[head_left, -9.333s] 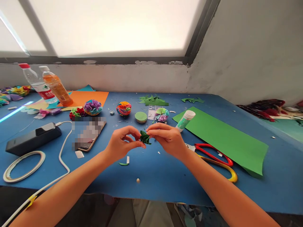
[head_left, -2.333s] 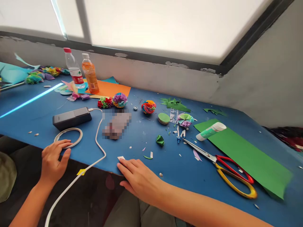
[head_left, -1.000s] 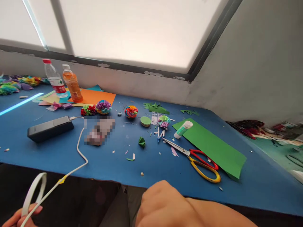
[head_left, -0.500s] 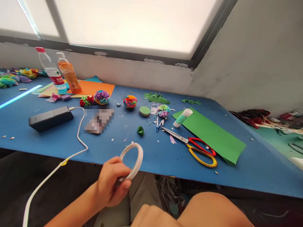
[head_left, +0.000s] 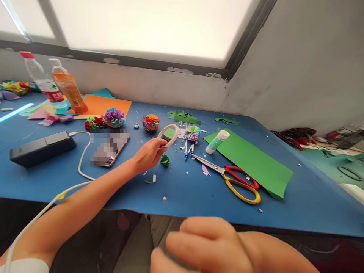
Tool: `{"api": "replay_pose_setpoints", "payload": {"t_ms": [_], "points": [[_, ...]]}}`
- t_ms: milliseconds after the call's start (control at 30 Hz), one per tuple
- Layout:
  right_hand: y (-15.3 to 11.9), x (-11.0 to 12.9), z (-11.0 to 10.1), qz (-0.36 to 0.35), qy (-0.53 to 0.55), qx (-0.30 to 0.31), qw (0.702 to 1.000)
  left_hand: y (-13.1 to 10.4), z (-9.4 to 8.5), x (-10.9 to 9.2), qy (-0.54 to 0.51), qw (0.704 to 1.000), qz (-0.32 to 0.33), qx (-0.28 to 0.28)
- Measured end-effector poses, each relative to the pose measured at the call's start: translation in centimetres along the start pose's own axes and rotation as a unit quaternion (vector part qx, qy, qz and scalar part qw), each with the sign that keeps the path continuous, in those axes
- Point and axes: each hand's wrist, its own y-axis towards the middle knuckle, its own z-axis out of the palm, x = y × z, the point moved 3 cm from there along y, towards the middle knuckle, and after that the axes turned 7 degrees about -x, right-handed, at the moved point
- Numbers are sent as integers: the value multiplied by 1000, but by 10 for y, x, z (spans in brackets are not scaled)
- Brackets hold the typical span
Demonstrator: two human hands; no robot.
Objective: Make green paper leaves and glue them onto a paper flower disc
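My left hand (head_left: pixel 149 153) reaches over the blue table and pinches a narrow white roll of tape (head_left: pixel 175 137). The ring of tape stands tilted over a round green piece (head_left: pixel 169 133), which shows through its hole. Just below the hand lies a small folded dark green piece (head_left: pixel 164 160). My right hand (head_left: pixel 203 244) is large and blurred at the bottom, in front of the table edge, with its fingers curled. Whether anything is between those fingers cannot be made out.
Red and yellow scissors (head_left: pixel 241 184), a glue stick (head_left: pixel 217 141) and green paper (head_left: pixel 256 163) lie right. Ruffled paper balls (head_left: pixel 151 123) sit behind. Phone (head_left: pixel 112 149), black power bank (head_left: pixel 42 148) with white cable, and two bottles (head_left: pixel 71 89) stand or lie left.
My left hand has moved forward and up over the table with the tape. My right hand has risen further into view. The view has shifted slightly.
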Motion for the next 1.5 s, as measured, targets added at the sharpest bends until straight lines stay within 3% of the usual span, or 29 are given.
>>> {"api": "replay_pose_setpoints", "payload": {"t_ms": [100,167,233,333,433,633,833,933,1067,1200,1300,1433,1500], "points": [[-13,-46,1,59,-88,-93,990,-17,5,12,-25,999,-40,-13],[-29,-91,5,199,-91,-144,965,-21,7,12,-40,998,-55,-14],[-45,-129,14,329,-23,-149,932,-21,8,10,-46,997,-63,-5],[-60,-157,31,431,151,-171,873,-18,9,5,-43,997,-66,27],[-63,-159,43,474,294,-194,807,-17,12,0,-40,996,-58,63],[-63,-148,46,531,418,-227,702,-13,14,-11,-9,993,43,112],[-66,-150,40,550,532,-269,585,-5,2,-19,80,985,128,88],[-67,-151,39,547,579,-251,550,-4,-2,-22,75,985,135,80],[-69,-153,39,554,596,-239,531,-4,-3,-25,46,987,136,65],[-69,-152,40,566,582,-226,539,-3,-6,-28,27,988,142,49],[-67,-151,38,559,557,-233,569,-3,-6,-28,35,990,113,83],[-65,-148,37,528,505,-264,629,-6,0,-25,10,984,36,176],[-65,-147,37,517,476,-262,661,-7,2,-23,1,980,18,197]]}}
